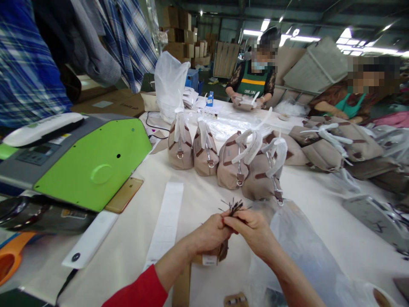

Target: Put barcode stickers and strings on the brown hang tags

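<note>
My left hand (209, 233) and my right hand (254, 232) meet above the white table (319, 213), both pinched on a bundle of thin dark strings (234, 207) whose ends fan upward. Under my left hand hangs a brown tag (211, 257) with a white label. A clear plastic bag (300, 251) lies beneath my right forearm. Just beyond my hands stand several taupe handbags (246, 168) with handles wrapped in white paper.
A green and grey machine (92, 164) sits at the left with a gold phone (124, 195) at its foot. A white paper strip (166, 221) lies on the table. Two people work at the far side, more handbags (335, 145) before them.
</note>
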Motion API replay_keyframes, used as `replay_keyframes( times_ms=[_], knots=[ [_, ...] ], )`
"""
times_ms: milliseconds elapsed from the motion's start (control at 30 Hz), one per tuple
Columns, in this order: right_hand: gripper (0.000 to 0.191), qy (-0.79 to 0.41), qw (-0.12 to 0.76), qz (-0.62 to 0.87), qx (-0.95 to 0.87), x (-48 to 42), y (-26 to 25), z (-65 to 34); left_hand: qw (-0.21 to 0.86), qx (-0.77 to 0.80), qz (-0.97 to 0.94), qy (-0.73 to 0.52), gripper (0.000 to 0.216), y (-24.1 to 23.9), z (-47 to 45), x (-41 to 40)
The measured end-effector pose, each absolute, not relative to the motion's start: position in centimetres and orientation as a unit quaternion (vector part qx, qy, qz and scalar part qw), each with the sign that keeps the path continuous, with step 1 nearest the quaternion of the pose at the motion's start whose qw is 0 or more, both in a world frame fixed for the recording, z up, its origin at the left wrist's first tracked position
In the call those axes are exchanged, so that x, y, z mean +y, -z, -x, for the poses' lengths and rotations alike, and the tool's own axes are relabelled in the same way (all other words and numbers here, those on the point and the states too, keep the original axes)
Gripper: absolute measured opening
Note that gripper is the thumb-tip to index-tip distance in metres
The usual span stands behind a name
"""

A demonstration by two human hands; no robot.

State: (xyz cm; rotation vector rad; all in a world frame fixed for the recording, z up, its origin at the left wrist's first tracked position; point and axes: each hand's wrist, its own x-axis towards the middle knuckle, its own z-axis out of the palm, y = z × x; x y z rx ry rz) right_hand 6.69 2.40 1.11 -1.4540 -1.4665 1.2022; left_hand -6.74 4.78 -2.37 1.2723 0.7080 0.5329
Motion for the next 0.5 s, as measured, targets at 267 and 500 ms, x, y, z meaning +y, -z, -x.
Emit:
replay_keyframes(
  times_ms=[267,500],
  knots=[
    [0.025,-0.458,0.426,0.624,-0.469,1.8,-0.1,-6.4,0.746,0.322,-0.527,-0.251,0.026,2.6,8.5,4.5],
    [0.025,-0.351,0.406,0.622,-0.571,2.0,0.7,-7.2,0.551,0.346,-0.661,-0.374,0.037,5.1,7.2,5.5]
  ],
)
